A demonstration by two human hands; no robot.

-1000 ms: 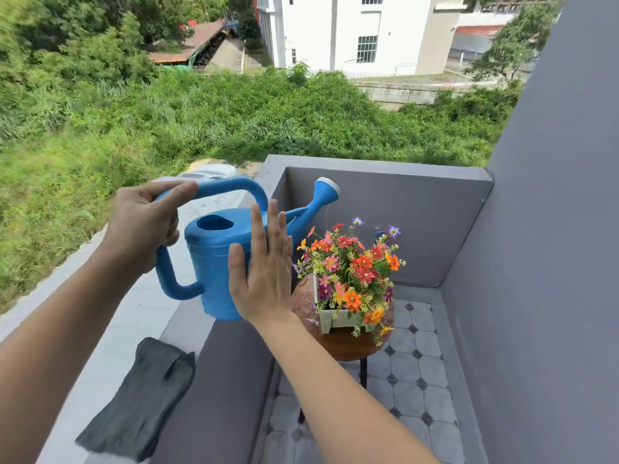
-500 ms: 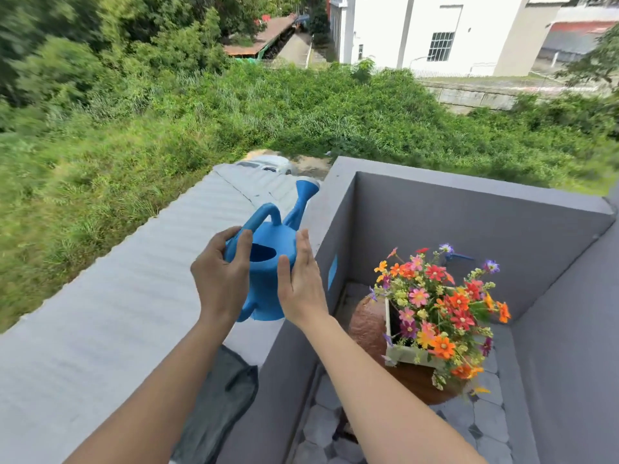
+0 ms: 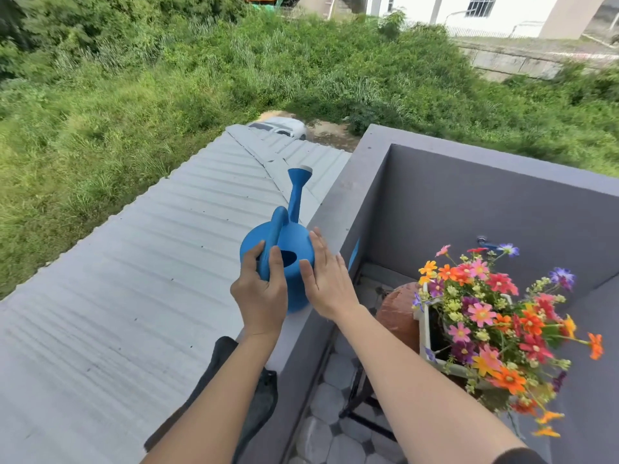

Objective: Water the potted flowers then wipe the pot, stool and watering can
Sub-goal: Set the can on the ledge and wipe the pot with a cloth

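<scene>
Blue watering can (image 3: 292,241) at frame centre, over the balcony ledge (image 3: 341,202).
Left hand (image 3: 259,298) curls round its handle; right hand (image 3: 330,286) presses straight fingers (image 3: 317,241) against its side; potted flowers (image 3: 485,313) lower right.

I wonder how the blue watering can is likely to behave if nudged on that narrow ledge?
The watering can looks like moulded plastic: probably stiff and light, unless water remains. Its long spout juts out, so a knock there might swing it. The ledge is narrow, so it could topple off without the left hand gripping its handle.
</scene>
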